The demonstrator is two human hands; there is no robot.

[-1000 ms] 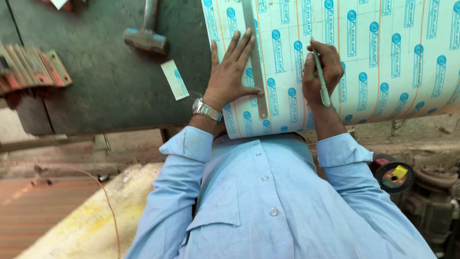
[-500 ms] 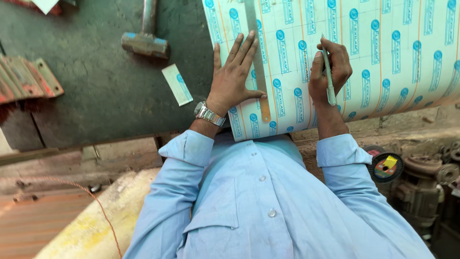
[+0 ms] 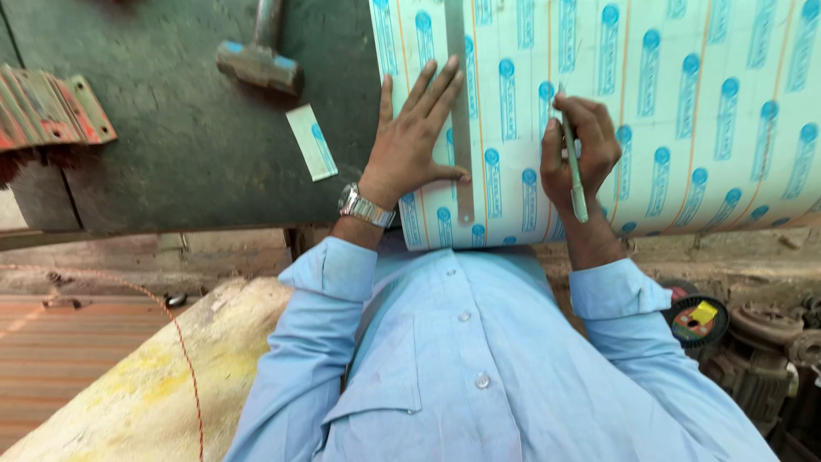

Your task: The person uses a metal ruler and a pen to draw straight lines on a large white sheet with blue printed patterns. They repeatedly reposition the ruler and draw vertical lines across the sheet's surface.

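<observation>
A large white sheet (image 3: 684,120) with blue printed marks and orange lines lies on a dark worktable (image 3: 171,154). A long metal ruler (image 3: 459,111) rests on the sheet, running away from me. My left hand (image 3: 415,137), with a metal wristwatch, lies flat with fingers spread and presses the ruler down. My right hand (image 3: 577,150) grips a slim green pen (image 3: 573,167), its tip touching the sheet a little right of the ruler.
A hammer (image 3: 256,60) lies on the table at the upper left. A small offcut strip (image 3: 312,141) of the same sheet lies near it. Stacked reddish metal pieces (image 3: 47,107) sit at the far left. A motor and a round tape reel (image 3: 697,321) are at the lower right.
My right hand with the pen has moved up the sheet, away from me. The left hand stays flat on the ruler.
</observation>
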